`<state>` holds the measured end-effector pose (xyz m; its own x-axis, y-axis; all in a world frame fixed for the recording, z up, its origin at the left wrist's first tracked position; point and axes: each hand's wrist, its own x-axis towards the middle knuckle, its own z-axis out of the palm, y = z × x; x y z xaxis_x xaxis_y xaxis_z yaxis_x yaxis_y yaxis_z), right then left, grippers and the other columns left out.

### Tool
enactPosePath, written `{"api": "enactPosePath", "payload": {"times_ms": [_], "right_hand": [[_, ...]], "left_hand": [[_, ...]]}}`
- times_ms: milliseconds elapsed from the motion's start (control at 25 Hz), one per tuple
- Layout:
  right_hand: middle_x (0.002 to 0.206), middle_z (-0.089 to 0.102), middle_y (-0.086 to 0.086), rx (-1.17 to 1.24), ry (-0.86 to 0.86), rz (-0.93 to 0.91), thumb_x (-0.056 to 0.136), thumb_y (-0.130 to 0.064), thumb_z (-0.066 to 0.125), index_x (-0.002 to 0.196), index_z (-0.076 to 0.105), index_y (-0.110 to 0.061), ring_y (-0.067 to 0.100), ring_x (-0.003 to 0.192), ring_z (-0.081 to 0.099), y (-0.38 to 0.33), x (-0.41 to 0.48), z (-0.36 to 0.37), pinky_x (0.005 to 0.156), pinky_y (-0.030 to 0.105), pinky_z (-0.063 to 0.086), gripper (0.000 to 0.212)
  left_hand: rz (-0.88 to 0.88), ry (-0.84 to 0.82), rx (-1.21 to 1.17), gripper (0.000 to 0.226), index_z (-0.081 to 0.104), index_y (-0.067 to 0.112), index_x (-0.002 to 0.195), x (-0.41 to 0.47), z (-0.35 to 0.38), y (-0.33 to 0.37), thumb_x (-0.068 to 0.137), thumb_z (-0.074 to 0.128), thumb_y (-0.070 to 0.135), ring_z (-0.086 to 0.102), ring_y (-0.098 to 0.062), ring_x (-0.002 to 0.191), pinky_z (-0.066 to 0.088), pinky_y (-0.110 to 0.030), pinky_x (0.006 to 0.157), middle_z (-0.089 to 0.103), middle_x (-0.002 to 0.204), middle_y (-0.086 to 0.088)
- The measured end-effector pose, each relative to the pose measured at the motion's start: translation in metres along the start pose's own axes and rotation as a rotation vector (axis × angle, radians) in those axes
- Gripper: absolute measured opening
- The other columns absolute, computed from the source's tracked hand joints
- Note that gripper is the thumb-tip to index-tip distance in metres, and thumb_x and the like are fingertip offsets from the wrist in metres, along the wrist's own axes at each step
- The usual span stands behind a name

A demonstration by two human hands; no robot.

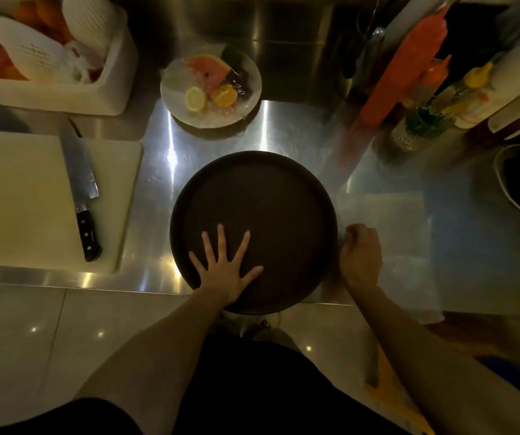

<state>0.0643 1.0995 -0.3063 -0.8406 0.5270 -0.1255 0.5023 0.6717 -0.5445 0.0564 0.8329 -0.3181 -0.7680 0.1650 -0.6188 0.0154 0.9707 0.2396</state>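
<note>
A dark brown round tray with a low raised rim lies flat on the shiny steel counter, directly in front of the person, and its near edge reaches a little over the front edge of the counter. The left hand lies on the near part of the tray floor, palm down, with all the fingers straight and spread wide; it presses on the surface and does not grasp anything. The right hand is outside the tray, just beside its right rim, with the fingers curled in. It sits over a pale, thin, half-transparent sheet that is spread on the counter to the right of the tray, but the dim light does not let me tell whether the fingers pinch this sheet, touch the rim, or hold nothing. So the tray is under the left palm and next to the right knuckles. To the left of the tray there is a white rectangular cutting board, and a large steel kitchen knife with a black riveted handle lies on it, with the handle toward the person. Behind the tray, well apart from it, a round pale plate carries cut fruit under a clear film.
</note>
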Motion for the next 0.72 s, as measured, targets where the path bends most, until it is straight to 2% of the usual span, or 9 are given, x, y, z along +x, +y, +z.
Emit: {"api": "enactPosePath", "payload": {"times_ms": [200,280,440,520,600,680,720], "right_hand": [[0.101,0.058,0.009,0.01,0.019,-0.195,0.098,-0.019,0.046,0.103,0.059,-0.011,0.023,0.085,0.057,-0.039,-0.002,-0.001,0.072,0.036,0.051,0.016],[0.101,0.057,0.007,0.041,-0.058,-0.314,0.097,-0.019,0.047,0.101,0.06,-0.011,0.02,0.086,0.056,-0.06,-0.013,0.001,0.074,0.035,0.05,0.016],[0.1,0.055,-0.002,0.092,-0.328,-0.514,0.097,-0.021,0.049,0.102,0.06,-0.017,0.01,0.088,0.053,-0.101,-0.032,0.004,0.079,0.026,0.047,0.014],[0.098,0.057,-0.002,0.182,-0.475,-0.501,0.097,-0.023,0.05,0.102,0.06,-0.017,0.005,0.087,0.055,-0.122,-0.038,-0.006,0.078,0.021,0.047,0.013],[0.091,0.058,-0.004,0.363,-0.625,-0.406,0.098,-0.023,0.048,0.099,0.059,-0.016,-0.002,0.079,0.055,-0.143,-0.042,-0.022,0.07,0.013,0.047,0.013],[0.091,0.058,-0.004,0.542,-0.707,-0.284,0.099,-0.023,0.046,0.094,0.057,-0.02,-0.002,0.08,0.057,-0.156,-0.04,-0.034,0.071,0.015,0.05,0.012],[0.095,0.06,-0.001,0.636,-0.746,-0.205,0.099,-0.024,0.045,0.093,0.058,-0.022,0.004,0.088,0.061,-0.161,-0.038,-0.038,0.078,0.022,0.053,0.014]], "left_hand": [[0.004,-0.001,0.0,0.081,-0.028,0.055,0.139,0.002,0.001,-0.001,0.08,0.02,0.082,-0.037,-0.041,0.137,-0.016,-0.071,0.104,-0.042,0.152,-0.005],[0.008,0.004,0.001,0.081,-0.028,0.055,0.139,0.002,0.001,-0.002,0.08,0.021,0.082,-0.037,-0.041,0.137,-0.016,-0.071,0.104,-0.041,0.152,-0.005],[0.01,-0.002,-0.017,0.082,-0.025,0.055,0.14,0.004,0.002,-0.004,0.08,0.024,0.082,-0.038,-0.04,0.137,-0.017,-0.07,0.103,-0.042,0.152,-0.005],[0.022,-0.013,-0.042,0.083,-0.021,0.055,0.142,0.003,0.0,-0.005,0.081,0.03,0.08,-0.039,-0.038,0.136,-0.018,-0.069,0.104,-0.043,0.151,-0.003],[0.031,-0.027,-0.112,0.083,-0.011,0.055,0.145,0.004,-0.005,-0.009,0.084,0.042,0.072,-0.037,-0.035,0.139,-0.018,-0.066,0.106,-0.039,0.154,0.001],[0.014,-0.026,-0.372,0.076,0.013,0.05,0.149,0.003,-0.019,-0.012,0.086,0.055,0.058,-0.023,-0.032,0.146,-0.012,-0.063,0.111,-0.017,0.162,0.004],[0.004,-0.004,-0.616,0.069,0.027,0.046,0.147,-0.001,-0.031,-0.013,0.086,0.059,0.051,-0.007,-0.031,0.149,-0.001,-0.061,0.116,0.002,0.163,0.004]]}}
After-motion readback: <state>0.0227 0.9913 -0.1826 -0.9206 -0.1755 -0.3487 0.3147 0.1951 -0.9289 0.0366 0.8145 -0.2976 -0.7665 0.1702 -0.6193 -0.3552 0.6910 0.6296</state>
